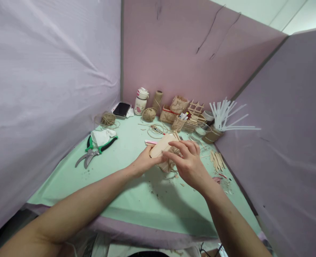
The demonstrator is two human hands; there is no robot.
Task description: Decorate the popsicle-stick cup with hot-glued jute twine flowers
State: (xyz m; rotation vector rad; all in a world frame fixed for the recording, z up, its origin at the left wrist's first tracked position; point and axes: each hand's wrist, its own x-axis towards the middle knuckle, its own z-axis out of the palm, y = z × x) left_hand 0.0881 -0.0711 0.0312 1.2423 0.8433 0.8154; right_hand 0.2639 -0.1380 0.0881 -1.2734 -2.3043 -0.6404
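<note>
A pale wooden piece point(162, 145) with a flat, rounded top is held above the middle of the green table. Twine and thin wood show on its side, partly behind the fingers. My left hand point(144, 160) grips the piece at its left end, thumb along the near edge. Over its right side reaches my right hand point(188, 160), thumb and forefinger bent toward the top and the twine. Whether those fingertips pinch anything is too small to tell. Behind the piece, a pink pen point(150, 142) lies on the table.
Pruning shears point(89, 157) with a white cloth point(103, 136) lie at left. Along the back stand a bottle point(141, 101), a twine ball point(148, 114) and wooden holders point(168, 115). White sticks point(223, 116) fan out at right, near loose wooden strips point(217, 160).
</note>
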